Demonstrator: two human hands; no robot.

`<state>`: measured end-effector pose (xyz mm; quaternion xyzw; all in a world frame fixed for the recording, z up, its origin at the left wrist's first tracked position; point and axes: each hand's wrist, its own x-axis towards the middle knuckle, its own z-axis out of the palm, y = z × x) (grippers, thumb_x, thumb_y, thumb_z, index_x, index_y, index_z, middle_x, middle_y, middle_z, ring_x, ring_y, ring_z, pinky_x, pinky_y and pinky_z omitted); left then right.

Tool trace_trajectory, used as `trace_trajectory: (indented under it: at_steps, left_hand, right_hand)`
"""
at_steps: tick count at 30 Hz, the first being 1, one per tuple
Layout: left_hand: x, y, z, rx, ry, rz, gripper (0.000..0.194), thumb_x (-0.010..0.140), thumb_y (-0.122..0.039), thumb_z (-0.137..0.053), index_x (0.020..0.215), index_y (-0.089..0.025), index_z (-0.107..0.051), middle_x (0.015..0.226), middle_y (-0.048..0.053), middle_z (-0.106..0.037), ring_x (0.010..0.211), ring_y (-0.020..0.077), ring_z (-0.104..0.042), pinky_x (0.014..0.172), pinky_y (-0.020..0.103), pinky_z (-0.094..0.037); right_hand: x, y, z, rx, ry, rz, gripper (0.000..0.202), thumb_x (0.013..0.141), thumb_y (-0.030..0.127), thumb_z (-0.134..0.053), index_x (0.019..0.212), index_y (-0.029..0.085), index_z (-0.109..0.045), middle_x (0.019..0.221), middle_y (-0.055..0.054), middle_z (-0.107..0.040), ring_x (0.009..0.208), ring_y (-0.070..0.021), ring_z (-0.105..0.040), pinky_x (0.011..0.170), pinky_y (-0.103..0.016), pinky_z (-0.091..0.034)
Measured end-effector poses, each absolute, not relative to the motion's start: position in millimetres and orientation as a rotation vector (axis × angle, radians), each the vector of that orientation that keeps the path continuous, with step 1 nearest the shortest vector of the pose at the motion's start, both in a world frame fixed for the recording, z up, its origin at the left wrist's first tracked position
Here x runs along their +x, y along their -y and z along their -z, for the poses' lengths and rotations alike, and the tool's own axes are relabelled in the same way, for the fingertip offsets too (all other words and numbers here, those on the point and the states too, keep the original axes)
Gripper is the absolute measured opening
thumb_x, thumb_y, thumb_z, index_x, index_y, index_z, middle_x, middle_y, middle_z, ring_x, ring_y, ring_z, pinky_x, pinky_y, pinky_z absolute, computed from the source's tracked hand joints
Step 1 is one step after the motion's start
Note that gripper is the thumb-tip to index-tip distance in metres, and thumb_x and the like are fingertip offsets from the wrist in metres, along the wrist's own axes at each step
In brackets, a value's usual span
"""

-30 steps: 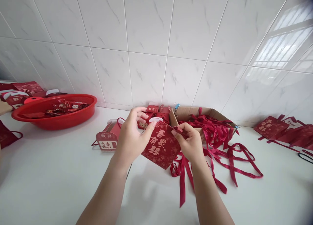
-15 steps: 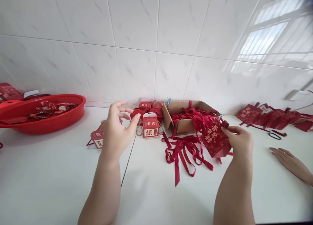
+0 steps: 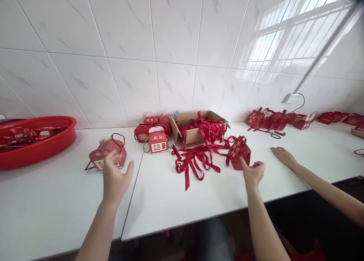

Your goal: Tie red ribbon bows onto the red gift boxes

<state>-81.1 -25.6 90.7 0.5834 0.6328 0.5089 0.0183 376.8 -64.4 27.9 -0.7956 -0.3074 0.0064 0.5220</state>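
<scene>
The little red paper box [image 3: 238, 151], with gold writing and slanted sides, stands on the smooth white counter [image 3: 167, 206] near the loose ribbons [image 3: 196, 162]. The right hand [image 3: 253, 174] is just in front of it, thumb and curled fingers apart; I can't tell if the thumb touches it. The left hand [image 3: 113, 177] has its fingers spread, holding nothing, in front of a shiny red card box [image 3: 119, 153] with rope handles. A brown cardboard box [image 3: 193, 137] is full of soft, flat red ribbons. The round red tub [image 3: 68, 141] holds shiny little packets [image 3: 27, 136].
</scene>
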Motion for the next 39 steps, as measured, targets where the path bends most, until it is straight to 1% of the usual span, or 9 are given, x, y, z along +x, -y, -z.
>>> trace_trajectory:
  at_steps: [3, 5, 8, 12, 19, 24, 28, 32, 39]
  left_hand:
    - [-92.5, 64.8, -28.5, 1.812, -2.259, -1.079, 0.057, 0.077, -0.042, -0.049, 0.126, -0.014, -0.038, 0.11, 0.016, -0.057, 0.106, 0.0334, -0.054, 0.096, 0.05, -0.041]
    - [-93.3, 86.1, -5.8, 1.909, -2.299, -0.812, 0.049, 0.08, -0.043, -0.043, 0.12, -0.014, -0.045, 0.116, 0.018, -0.055, 0.115, 0.0368, -0.047, 0.099, 0.051, -0.037]
    - [-86.7, 98.0, -1.4, 1.898, -2.35, -0.624, 0.05, 0.083, -0.045, -0.038, 0.123, -0.015, -0.046, 0.126, 0.017, -0.049, 0.12, 0.0386, -0.041, 0.098, 0.052, -0.036]
    - [-77.8, 93.8, -12.8, 1.825, -2.412, -0.524, 0.053, 0.085, -0.048, -0.035, 0.122, -0.014, -0.049, 0.13, 0.018, -0.045, 0.121, 0.039, -0.038, 0.098, 0.052, -0.034]
    - [-78.9, 95.8, -10.1, 1.831, -2.371, -0.612, 0.054, 0.084, -0.046, -0.041, 0.125, -0.011, -0.047, 0.132, 0.021, -0.043, 0.125, 0.0393, -0.036, 0.101, 0.052, -0.031]
    - [-98.0, 56.5, -21.2, 1.173, -2.509, -1.122, 0.107, 0.065, -0.057, -0.065, 0.14, 0.002, -0.018, 0.139, 0.032, -0.03, 0.13, 0.0449, -0.031, 0.104, 0.053, -0.03]
    - [-112.9, 16.5, -25.0, 1.13, -2.551, -1.272, 0.123, 0.058, -0.062, -0.069, 0.143, -0.001, -0.005, 0.146, 0.029, -0.019, 0.137, 0.0395, -0.021, 0.111, 0.048, -0.022]
    - [-117.2, -7.0, -21.7, 1.124, -2.494, -1.469, 0.125, 0.058, -0.063, -0.07, 0.144, -0.005, -0.001, 0.149, 0.027, -0.018, 0.139, 0.037, -0.019, 0.113, 0.048, -0.021]
    - [-130.3, -18.4, -35.5, 1.139, -2.313, -1.527, 0.116, 0.064, -0.051, -0.071, 0.143, -0.006, 0.002, 0.146, 0.03, -0.023, 0.136, 0.0402, -0.027, 0.107, 0.055, -0.028]
  right_hand:
    - [372.7, 71.5, -10.6, -1.969, 1.038, -0.141, 0.04, 0.082, 0.061, -0.043, 0.09, 0.023, -0.051, 0.086, -0.013, -0.062, 0.077, -0.0247, -0.06, 0.073, -0.036, -0.048]
    - [370.1, 66.6, -4.4, -2.091, 1.225, -0.183, 0.052, 0.084, 0.062, -0.039, 0.106, 0.018, -0.055, 0.108, -0.018, -0.062, 0.103, -0.0309, -0.058, 0.087, -0.041, -0.045]
    - [367.2, 52.1, 1.3, -2.283, 1.392, -0.205, 0.076, 0.083, 0.062, -0.038, 0.14, 0.012, -0.035, 0.148, -0.019, -0.03, 0.139, -0.0363, -0.02, 0.108, -0.057, -0.017]
    - [366.9, 42.1, 6.8, -2.407, 1.528, -0.336, 0.076, 0.086, 0.063, -0.025, 0.147, 0.017, -0.027, 0.156, -0.009, -0.016, 0.143, -0.0307, -0.009, 0.11, -0.06, -0.001]
    - [366.7, 49.4, 6.4, -2.448, 1.562, -0.309, 0.075, 0.088, 0.063, -0.016, 0.148, 0.018, -0.023, 0.156, -0.008, -0.014, 0.143, -0.03, -0.008, 0.111, -0.057, -0.005]
    - [364.1, 52.7, 8.9, -2.464, 1.579, -0.276, 0.073, 0.09, 0.06, -0.013, 0.148, 0.018, -0.023, 0.156, -0.008, -0.015, 0.142, -0.0311, -0.01, 0.111, -0.056, -0.008]
    - [357.7, 59.7, 12.1, -2.473, 1.571, -0.243, 0.068, 0.092, 0.053, -0.013, 0.147, 0.016, -0.026, 0.155, -0.012, -0.017, 0.141, -0.033, -0.012, 0.11, -0.055, -0.011]
    - [341.6, 72.9, 13.7, -2.452, 1.561, -0.159, 0.063, 0.093, 0.05, -0.018, 0.144, 0.016, -0.032, 0.153, -0.015, -0.021, 0.14, -0.0349, -0.015, 0.109, -0.053, -0.015]
    - [296.9, 93.4, 27.9, -2.202, 1.699, 0.175, 0.054, 0.092, 0.046, -0.026, 0.137, 0.023, -0.043, 0.155, -0.013, -0.007, 0.141, -0.0373, -0.008, 0.105, -0.051, -0.024]
